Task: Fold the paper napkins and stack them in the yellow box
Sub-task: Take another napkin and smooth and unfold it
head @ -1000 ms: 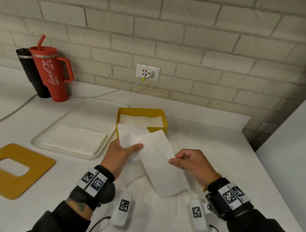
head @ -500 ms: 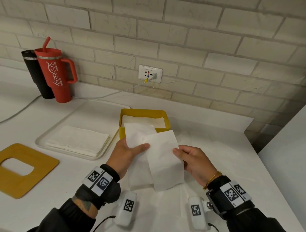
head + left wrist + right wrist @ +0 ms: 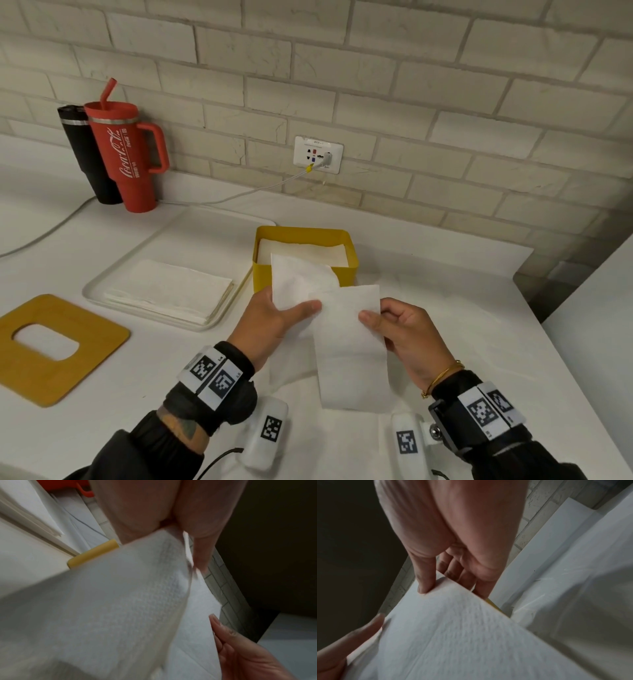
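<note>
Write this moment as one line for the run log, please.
step: folding | napkin: in air, half folded | left hand: pinches it | right hand: pinches it | box: holds folded napkins | tray: napkin stack

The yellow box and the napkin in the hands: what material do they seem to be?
Yellow box: probably plastic, judging by its smooth, even matte walls and rounded corners. Napkin: thin soft paper; the left wrist view shows an embossed dotted texture.

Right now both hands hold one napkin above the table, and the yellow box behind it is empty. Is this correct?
Not quite. The yellow box is not empty: the head view shows white napkins lying in it. The rest holds: the left hand and the right hand both pinch one napkin above the table.
</note>
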`<move>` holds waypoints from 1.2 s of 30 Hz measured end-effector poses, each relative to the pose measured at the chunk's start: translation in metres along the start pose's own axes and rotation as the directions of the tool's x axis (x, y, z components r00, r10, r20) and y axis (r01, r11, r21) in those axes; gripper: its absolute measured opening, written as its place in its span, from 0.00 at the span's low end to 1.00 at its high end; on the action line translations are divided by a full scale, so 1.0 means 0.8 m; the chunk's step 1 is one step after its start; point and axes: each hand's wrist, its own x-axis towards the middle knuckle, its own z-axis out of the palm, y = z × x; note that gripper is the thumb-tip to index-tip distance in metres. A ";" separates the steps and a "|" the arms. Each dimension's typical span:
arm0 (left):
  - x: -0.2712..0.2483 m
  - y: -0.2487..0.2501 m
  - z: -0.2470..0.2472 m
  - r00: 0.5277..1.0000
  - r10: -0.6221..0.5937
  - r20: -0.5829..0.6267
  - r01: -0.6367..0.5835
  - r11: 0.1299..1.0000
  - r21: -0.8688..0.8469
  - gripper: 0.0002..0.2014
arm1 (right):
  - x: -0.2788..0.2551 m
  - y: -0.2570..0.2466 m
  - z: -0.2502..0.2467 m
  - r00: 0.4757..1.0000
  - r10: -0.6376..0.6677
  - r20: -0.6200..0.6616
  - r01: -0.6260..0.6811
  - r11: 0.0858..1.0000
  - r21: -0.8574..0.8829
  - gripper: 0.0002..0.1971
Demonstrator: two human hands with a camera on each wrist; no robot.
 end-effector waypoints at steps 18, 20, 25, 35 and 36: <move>0.008 0.010 0.010 0.986 -0.161 -0.030 0.151 0.965 -0.216 0.16 | 0.024 -0.076 -0.001 0.730 -0.583 -0.357 0.319 0.753 -0.576 0.03; 0.005 0.012 0.021 0.993 -0.104 -0.052 0.094 0.981 -0.170 0.15 | 0.025 -0.077 0.019 0.727 -0.631 -0.273 0.354 0.684 -0.638 0.06; -0.001 0.007 0.050 0.999 0.030 -0.038 -0.035 0.991 -0.128 0.17 | 0.018 -0.040 0.082 0.821 -0.562 -0.095 0.386 0.671 -0.633 0.07; -0.002 0.005 0.034 0.994 -0.048 0.097 0.076 0.950 -0.303 0.17 | 0.014 -0.016 0.072 0.905 -0.410 -0.117 0.292 0.796 -0.530 0.11; 0.000 0.002 0.033 0.995 -0.058 0.077 0.078 0.955 -0.287 0.15 | 0.016 -0.018 0.068 0.909 -0.389 -0.153 0.271 0.827 -0.493 0.10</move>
